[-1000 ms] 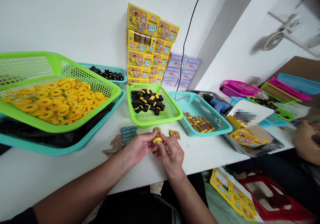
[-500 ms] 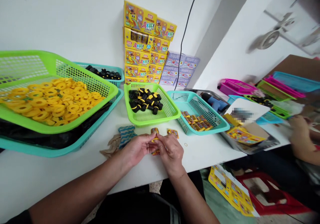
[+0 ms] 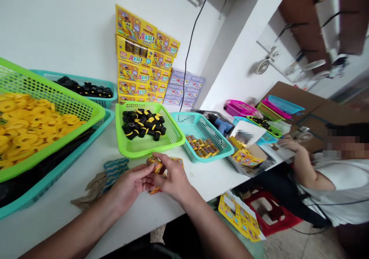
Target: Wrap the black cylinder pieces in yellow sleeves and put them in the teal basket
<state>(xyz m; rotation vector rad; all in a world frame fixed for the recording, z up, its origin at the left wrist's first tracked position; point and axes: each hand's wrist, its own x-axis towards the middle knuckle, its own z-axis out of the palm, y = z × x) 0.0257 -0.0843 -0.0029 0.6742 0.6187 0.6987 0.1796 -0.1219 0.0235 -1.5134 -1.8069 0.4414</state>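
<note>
**Edge:** the near edge of the white table (image 3: 52,228) runs from the bottom left up toward the right, just below the hands.

**Open room:** bare tabletop lies right of the hands, up to the teal basket (image 3: 215,153) of small yellow packets (image 3: 201,146).

**Hands:** the left hand (image 3: 129,186) comes in from lower left; the right hand (image 3: 174,178) comes in from the bottom, its fingers reaching left across.

**Grip:** narrow, with both hands pinching a yellow printed packet (image 3: 155,164).

**Packet:** lower centre, between the hands, just below the green tray (image 3: 150,151) of black-and-yellow rollers (image 3: 143,124).

**Writing:** the stacked yellow boxes (image 3: 135,55), upper centre, read 魔术杯.

**Nearby:** a seated co-worker (image 3: 314,166) is at far right.
</note>
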